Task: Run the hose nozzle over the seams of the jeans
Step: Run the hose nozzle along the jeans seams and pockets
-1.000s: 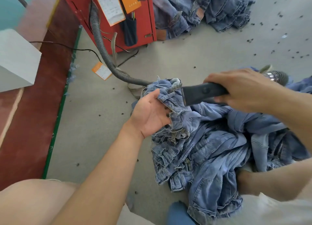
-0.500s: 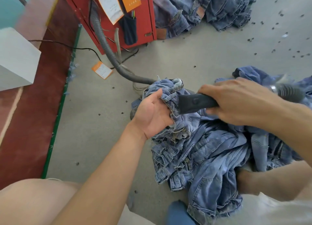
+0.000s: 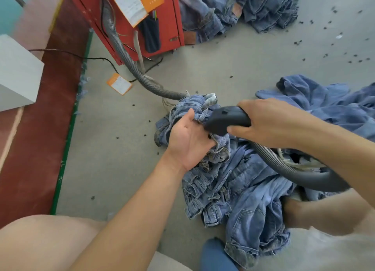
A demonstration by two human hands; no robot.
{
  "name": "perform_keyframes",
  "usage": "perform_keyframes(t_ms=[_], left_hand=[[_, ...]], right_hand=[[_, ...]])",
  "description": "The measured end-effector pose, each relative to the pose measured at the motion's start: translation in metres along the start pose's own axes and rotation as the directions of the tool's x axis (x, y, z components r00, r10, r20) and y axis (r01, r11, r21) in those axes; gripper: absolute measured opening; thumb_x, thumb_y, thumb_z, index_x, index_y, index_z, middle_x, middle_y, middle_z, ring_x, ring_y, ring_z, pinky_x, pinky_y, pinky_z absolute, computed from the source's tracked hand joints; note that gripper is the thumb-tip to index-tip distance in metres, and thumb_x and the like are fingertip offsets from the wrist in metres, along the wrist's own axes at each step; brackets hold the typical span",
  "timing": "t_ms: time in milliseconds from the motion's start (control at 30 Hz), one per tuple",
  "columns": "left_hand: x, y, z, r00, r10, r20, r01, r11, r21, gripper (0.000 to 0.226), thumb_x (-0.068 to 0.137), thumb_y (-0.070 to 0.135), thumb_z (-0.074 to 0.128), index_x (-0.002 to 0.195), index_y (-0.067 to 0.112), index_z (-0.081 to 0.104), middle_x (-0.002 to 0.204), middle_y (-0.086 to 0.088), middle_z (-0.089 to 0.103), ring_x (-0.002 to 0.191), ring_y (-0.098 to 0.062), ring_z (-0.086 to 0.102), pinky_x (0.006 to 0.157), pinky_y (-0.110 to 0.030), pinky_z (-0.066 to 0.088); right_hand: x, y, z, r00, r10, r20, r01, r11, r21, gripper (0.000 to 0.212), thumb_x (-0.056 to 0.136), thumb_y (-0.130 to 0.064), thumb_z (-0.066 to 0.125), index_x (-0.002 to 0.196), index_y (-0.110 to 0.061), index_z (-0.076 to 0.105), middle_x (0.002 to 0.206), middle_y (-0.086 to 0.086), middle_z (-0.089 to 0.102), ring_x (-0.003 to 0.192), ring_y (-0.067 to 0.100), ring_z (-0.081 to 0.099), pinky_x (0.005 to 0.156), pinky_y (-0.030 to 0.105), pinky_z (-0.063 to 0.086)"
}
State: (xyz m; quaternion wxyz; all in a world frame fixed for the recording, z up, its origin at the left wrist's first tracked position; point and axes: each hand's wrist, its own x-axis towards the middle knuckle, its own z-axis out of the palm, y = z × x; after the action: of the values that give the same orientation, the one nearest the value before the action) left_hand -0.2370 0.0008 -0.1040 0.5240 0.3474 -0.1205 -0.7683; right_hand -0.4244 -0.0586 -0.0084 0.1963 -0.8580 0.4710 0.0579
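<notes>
Down on the grey floor point(image 3: 223, 67) lies a heap of blue jeans point(image 3: 239, 185). The left hand point(image 3: 187, 140) grips a bunched part of them, fingers curled into the cloth. The right hand point(image 3: 272, 122) has its fingers wrapped around the black hose nozzle point(image 3: 225, 119), whose tip touches that bunch. A ribbed grey hose point(image 3: 121, 49) runs to a red machine point(image 3: 162, 18).

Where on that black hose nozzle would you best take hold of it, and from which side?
Grip the nozzle on its thick curved rear part, where the right hand holds it now, coming from above and from the right. That end widens into a rounded handle and joins the ribbed hose, while the narrow tip presses into the jeans bunched in the left hand, so the front should stay free.
</notes>
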Motion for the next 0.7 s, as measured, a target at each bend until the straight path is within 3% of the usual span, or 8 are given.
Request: perform_keyframes(t_ms=[100, 167, 267, 367, 433, 533, 633, 700], left_hand=[[0.000, -0.004, -0.001, 1.000, 0.010, -0.011, -0.010, 1.000, -0.027, 0.059, 0.111, 0.044, 0.020, 0.153, 0.013, 0.048, 0.155, -0.016, 0.049, 0.147, -0.034, 0.041, 0.121, -0.053, 0.027], [0.000, -0.003, -0.001, 1.000, 0.012, 0.011, -0.011, 0.998, -0.059, 0.059, 0.111, 0.044, 0.022, 0.155, 0.012, 0.044, 0.159, -0.019, 0.043, 0.152, -0.037, 0.032, 0.124, -0.060, 0.020], [0.000, -0.001, -0.003, 1.000, 0.015, 0.014, -0.015, 0.999, -0.044, 0.061, 0.111, 0.046, 0.018, 0.154, 0.011, 0.044, 0.156, -0.020, 0.047, 0.149, -0.036, 0.039, 0.123, -0.057, 0.025], [-0.001, -0.002, -0.005, 1.000, 0.007, 0.021, -0.006, 0.999, -0.035, 0.064, 0.111, 0.047, 0.016, 0.147, 0.009, 0.054, 0.153, -0.021, 0.049, 0.144, -0.036, 0.046, 0.121, -0.053, 0.031], [0.000, -0.003, -0.009, 1.000, -0.004, 0.006, 0.004, 0.999, -0.050, 0.062, 0.112, 0.046, 0.018, 0.150, 0.010, 0.051, 0.153, -0.020, 0.050, 0.140, -0.035, 0.049, 0.115, -0.052, 0.038], [-0.001, -0.003, -0.014, 1.000, -0.016, 0.010, 0.017, 0.996, -0.093, 0.061, 0.111, 0.045, 0.020, 0.156, 0.011, 0.041, 0.160, -0.021, 0.041, 0.150, -0.039, 0.035, 0.122, -0.061, 0.025], [0.000, -0.001, -0.018, 0.999, -0.025, 0.021, 0.027, 0.991, -0.131, 0.062, 0.111, 0.046, 0.020, 0.157, 0.010, 0.040, 0.159, -0.022, 0.041, 0.151, -0.040, 0.033, 0.123, -0.061, 0.023], [0.001, -0.001, -0.020, 0.998, -0.053, 0.022, 0.055, 0.991, -0.121, 0.064, 0.110, 0.048, 0.017, 0.157, 0.009, 0.039, 0.158, -0.022, 0.042, 0.150, -0.039, 0.035, 0.122, -0.058, 0.027]], right_hand=[[0.013, 0.008, -0.004, 0.990, 0.090, -0.105, -0.085, 0.995, 0.046, 0.034, 0.094, -0.055, 0.061, 0.092, -0.022, 0.055, 0.076, -0.004, 0.058, 0.066, 0.013, 0.054, 0.057, 0.033, 0.038], [0.011, 0.018, -0.014, 0.985, 0.120, -0.121, -0.112, 0.991, 0.075, 0.035, 0.091, -0.058, 0.061, 0.088, -0.023, 0.057, 0.068, -0.004, 0.060, 0.059, 0.011, 0.056, 0.054, 0.031, 0.038], [-0.002, 0.019, -0.017, 0.996, 0.087, -0.019, -0.084, 0.989, 0.118, 0.034, 0.083, -0.064, 0.060, 0.082, -0.030, 0.058, 0.056, -0.004, 0.061, 0.048, 0.004, 0.059, 0.049, 0.028, 0.039], [0.001, 0.005, -0.002, 0.997, 0.025, 0.068, -0.028, 0.999, 0.039, 0.029, 0.089, -0.059, 0.062, 0.085, -0.031, 0.058, 0.068, -0.006, 0.061, 0.058, 0.007, 0.058, 0.051, 0.029, 0.037], [0.010, 0.002, 0.004, 0.998, 0.057, 0.004, -0.057, 0.998, 0.017, 0.033, 0.094, -0.054, 0.062, 0.092, -0.021, 0.058, 0.075, -0.004, 0.058, 0.065, 0.014, 0.055, 0.053, 0.031, 0.036], [0.017, 0.014, -0.007, 0.977, 0.168, -0.130, -0.158, 0.984, 0.084, 0.035, 0.094, -0.053, 0.061, 0.095, -0.018, 0.059, 0.073, -0.002, 0.059, 0.066, 0.020, 0.057, 0.057, 0.033, 0.038], [0.006, 0.024, -0.018, 0.990, 0.136, -0.045, -0.124, 0.972, 0.200, 0.031, 0.089, -0.057, 0.064, 0.086, -0.026, 0.061, 0.056, -0.002, 0.065, 0.045, 0.010, 0.059, 0.046, 0.027, 0.040], [0.000, 0.016, -0.013, 0.996, 0.054, 0.067, -0.066, 0.979, 0.195, 0.028, 0.088, -0.058, 0.066, 0.085, -0.031, 0.060, 0.057, -0.015, 0.066, 0.043, 0.003, 0.060, 0.040, 0.021, 0.040]])
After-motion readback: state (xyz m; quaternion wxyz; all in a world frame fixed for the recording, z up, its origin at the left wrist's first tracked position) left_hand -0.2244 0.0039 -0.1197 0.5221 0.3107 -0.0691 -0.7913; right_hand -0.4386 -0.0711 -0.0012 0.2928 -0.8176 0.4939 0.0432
